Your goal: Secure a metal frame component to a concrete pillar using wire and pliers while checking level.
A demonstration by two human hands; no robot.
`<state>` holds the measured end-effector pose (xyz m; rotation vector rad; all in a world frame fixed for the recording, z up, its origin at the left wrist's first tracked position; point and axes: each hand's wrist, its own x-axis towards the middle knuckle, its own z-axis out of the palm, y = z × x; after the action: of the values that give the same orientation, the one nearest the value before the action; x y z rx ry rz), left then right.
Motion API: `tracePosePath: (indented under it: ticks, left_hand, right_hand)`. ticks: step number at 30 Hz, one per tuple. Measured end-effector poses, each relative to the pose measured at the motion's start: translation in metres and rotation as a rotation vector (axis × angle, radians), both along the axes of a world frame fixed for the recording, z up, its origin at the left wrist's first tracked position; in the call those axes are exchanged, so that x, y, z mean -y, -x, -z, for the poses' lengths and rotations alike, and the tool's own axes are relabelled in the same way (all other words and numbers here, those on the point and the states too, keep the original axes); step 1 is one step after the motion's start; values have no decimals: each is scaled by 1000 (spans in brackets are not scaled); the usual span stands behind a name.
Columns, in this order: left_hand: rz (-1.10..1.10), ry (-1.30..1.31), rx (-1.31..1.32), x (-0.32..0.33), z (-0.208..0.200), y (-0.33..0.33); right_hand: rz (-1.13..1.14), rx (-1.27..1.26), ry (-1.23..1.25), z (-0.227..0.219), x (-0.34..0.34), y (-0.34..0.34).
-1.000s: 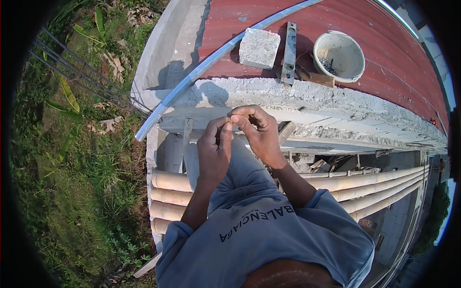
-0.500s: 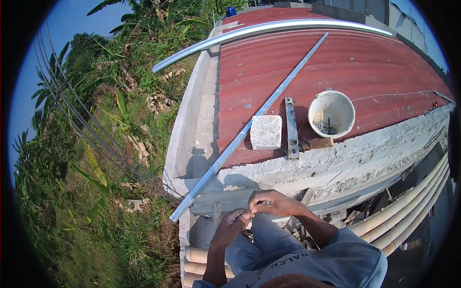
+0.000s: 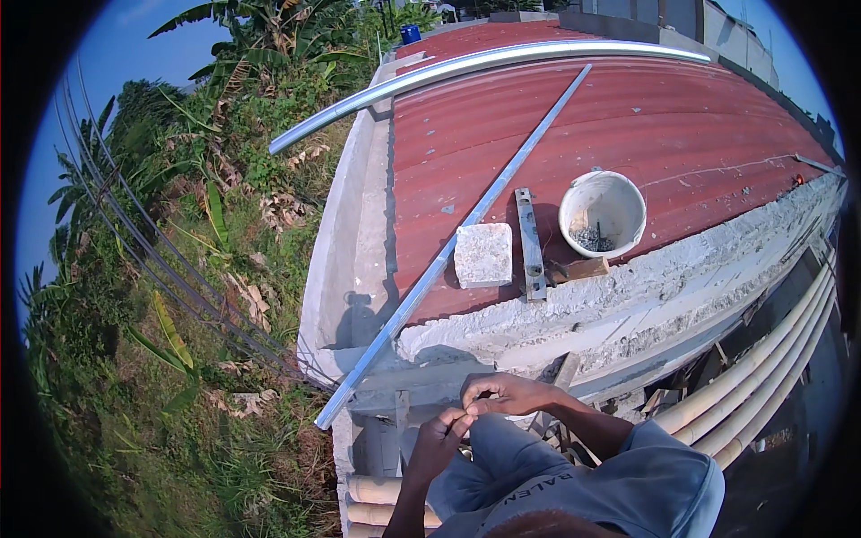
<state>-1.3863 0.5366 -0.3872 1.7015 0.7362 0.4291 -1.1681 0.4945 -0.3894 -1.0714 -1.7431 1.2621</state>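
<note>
Both my hands meet over my lap at the lower middle, fingertips pinched together. My left hand [image 3: 441,437] is closed, its thumb and fingers touching those of my right hand [image 3: 504,394], which is bent in a pinch as well. Whatever sits between the fingertips is too small to make out. Ahead of them, on the edge of the red roof, lie a pale square block [image 3: 483,255], a metal spirit level [image 3: 530,244] and a hammer-like tool with a wooden part [image 3: 583,270]. A whitish bucket [image 3: 603,213] with small dark metal bits in its bottom tilts toward me.
A long metal bar [image 3: 448,251] crosses the roof diagonally, its near end overhanging the wall. Another metal length [image 3: 484,72] lies farther off. The rough concrete wall edge [image 3: 628,291] runs before me; bamboo poles [image 3: 762,359] lie right. Cables [image 3: 134,215] and a vegetated drop [image 3: 215,359] are left.
My head view has shifted slightly, so the roof and its things sit a little further left. Both hands remain pinched together in nearly the same place.
</note>
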Motion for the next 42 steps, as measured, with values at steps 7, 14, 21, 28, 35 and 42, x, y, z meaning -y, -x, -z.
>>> tracePosePath:
  ticks: [7, 14, 21, 28, 35, 42]
  left_hand:
    - [-342, 279, 1006, -11, -7, -22]
    - [-320, 273, 1125, -24, -44, -1]
    - [-568, 425, 1135, -49, -67, 54]
    - [-652, 361, 1203, -64, -55, 59]
    - [-739, 427, 1217, -81, -34, 82]
    - [-599, 508, 1285, -108, -22, 98]
  right_hand:
    - [28, -222, 137, 25, 22, 90]
    - [-106, -503, 390, 55, 24, 108]
    - [251, 47, -148, 23, 33, 61]
    - [-124, 324, -180, 64, 54, 100]
    - [212, 491, -214, 14, 34, 41]
    - [-230, 73, 407, -73, 47, 59]
